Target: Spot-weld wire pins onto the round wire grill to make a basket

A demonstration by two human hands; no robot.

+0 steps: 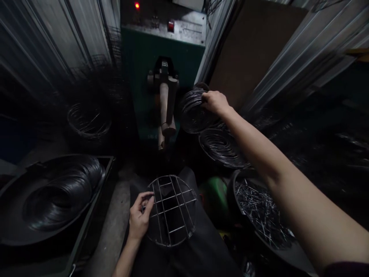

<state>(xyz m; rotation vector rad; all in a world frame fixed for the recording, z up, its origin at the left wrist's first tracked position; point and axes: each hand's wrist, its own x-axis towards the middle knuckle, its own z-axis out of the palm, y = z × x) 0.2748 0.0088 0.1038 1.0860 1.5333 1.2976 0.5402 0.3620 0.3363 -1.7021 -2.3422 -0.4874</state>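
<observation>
My left hand [140,216] is closed at the left rim of a round wire rack [170,211], thumb and fingers pinching it. The rack is a metal ring crossed by several straight wires, held above my dark-clothed lap. Out to the right, my right hand [215,102] has its fingers curled over the upper edge of a stack of round wire pieces [193,111]. Which piece the fingertips grip is hidden. Just left of that stack, the thick electrode arms [167,107] jut from a green machine [184,57], apart from both hands.
A basin of wire rings [62,196] stands at the left, another tub of rings [220,148] below my right forearm. Short cut wires [263,211] fill a basin at the right. More rings [88,121] are piled left of the machine, whose red light [137,5] glows.
</observation>
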